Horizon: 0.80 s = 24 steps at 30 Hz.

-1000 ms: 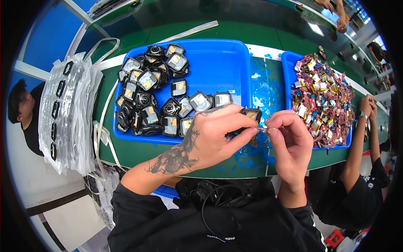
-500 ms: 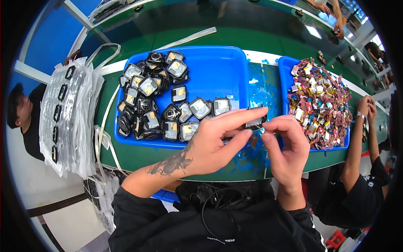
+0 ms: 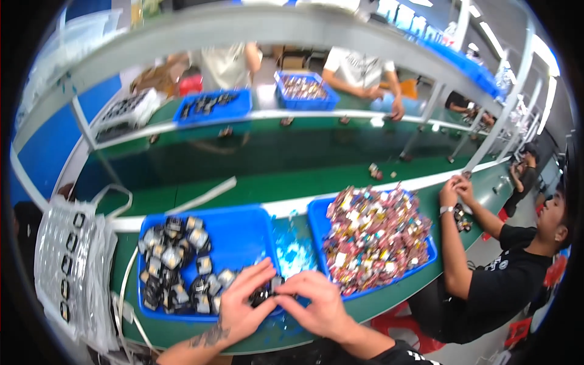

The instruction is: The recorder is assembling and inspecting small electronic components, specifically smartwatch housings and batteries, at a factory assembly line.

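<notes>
Black case [image 3: 261,297], blurred, long axis unreadable: we log it at two o'clock from our nearer left hand [image 3: 241,305], grip clamped on it; nine o'clock from our right hand [image 3: 316,302], grip unclear.

dark patterned tattoo [image 3: 211,336] on left forearm [image 3: 184,351], bare left hand [image 3: 243,304] just beyond the tattoo, bare right hand [image 3: 320,304] and black sleeve [image 3: 392,356] right of the tattoo, white sleeve markings [image 3: 417,354]
</notes>
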Each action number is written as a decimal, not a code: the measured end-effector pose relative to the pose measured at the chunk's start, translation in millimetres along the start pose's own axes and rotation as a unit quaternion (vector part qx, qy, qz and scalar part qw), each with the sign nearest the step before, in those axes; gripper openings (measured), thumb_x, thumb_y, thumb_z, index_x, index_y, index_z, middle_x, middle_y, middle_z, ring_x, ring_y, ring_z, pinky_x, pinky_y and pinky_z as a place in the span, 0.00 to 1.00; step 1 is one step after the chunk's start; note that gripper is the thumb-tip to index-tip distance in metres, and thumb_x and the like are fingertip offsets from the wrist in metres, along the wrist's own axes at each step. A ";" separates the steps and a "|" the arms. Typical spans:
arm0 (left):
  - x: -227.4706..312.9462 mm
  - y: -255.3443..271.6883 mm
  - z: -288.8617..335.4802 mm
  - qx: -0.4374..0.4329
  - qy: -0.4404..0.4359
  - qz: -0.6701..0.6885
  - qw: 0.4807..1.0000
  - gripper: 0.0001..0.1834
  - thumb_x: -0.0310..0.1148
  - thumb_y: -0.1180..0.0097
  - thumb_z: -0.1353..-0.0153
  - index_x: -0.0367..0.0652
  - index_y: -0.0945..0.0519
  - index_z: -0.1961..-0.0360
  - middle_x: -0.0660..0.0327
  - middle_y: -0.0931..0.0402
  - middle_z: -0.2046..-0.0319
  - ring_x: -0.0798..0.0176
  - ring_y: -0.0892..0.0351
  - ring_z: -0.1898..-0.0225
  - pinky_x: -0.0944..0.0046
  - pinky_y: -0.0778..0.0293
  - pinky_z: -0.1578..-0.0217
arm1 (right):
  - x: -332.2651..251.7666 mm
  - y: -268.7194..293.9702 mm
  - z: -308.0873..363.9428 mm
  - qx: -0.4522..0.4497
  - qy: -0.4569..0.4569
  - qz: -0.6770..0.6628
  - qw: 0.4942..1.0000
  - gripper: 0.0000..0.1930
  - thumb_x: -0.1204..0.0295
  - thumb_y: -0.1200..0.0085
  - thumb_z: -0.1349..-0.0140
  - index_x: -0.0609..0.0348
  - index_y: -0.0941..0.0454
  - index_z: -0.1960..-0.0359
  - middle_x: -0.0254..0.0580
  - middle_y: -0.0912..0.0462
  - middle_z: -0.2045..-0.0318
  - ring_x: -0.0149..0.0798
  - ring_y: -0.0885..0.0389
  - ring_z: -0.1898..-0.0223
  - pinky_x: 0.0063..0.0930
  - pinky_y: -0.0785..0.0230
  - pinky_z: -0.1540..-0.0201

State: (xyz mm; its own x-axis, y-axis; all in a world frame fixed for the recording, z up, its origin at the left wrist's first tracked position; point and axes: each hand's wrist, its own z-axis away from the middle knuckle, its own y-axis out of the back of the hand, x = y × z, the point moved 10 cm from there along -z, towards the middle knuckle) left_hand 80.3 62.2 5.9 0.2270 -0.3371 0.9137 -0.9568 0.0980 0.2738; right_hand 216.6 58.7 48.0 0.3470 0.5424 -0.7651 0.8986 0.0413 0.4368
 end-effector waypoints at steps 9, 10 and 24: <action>23.0 4.0 3.3 0.004 -0.019 -0.065 0.998 0.26 0.20 0.35 0.46 0.34 0.23 0.44 0.52 0.20 0.50 0.62 0.19 0.50 0.64 0.24 0.49 | -6.9 1.5 -0.8 -0.017 0.011 0.054 0.998 0.07 0.76 0.31 0.51 0.58 0.16 0.70 0.36 0.17 0.70 0.38 0.18 0.65 0.32 0.30 0.58; 19.6 1.1 4.1 -0.011 -0.016 -0.066 0.998 0.27 0.20 0.36 0.46 0.35 0.25 0.42 0.49 0.21 0.48 0.58 0.19 0.48 0.62 0.24 0.47 | -3.6 4.1 -1.5 -0.009 0.000 0.023 1.000 0.06 0.77 0.31 0.50 0.59 0.16 0.70 0.37 0.17 0.71 0.38 0.18 0.65 0.32 0.30 0.57; -26.0 5.9 -2.3 0.024 0.144 0.441 0.885 0.34 0.24 0.40 0.39 0.30 0.39 0.34 0.51 0.23 0.50 0.60 0.18 0.54 0.64 0.19 0.55 | -43.3 166.4 -111.4 0.108 0.019 -0.046 0.993 0.09 0.79 0.43 0.38 0.65 0.20 0.56 0.33 0.20 0.72 0.25 0.22 0.69 0.20 0.28 0.62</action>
State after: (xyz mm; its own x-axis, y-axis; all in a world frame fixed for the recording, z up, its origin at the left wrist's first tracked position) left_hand 69.1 73.7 -15.6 -0.5826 0.1043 0.8060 -0.7898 0.1615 -0.5917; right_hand 321.2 135.5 206.5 0.2542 0.5762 -0.7768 0.9640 -0.0864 0.2514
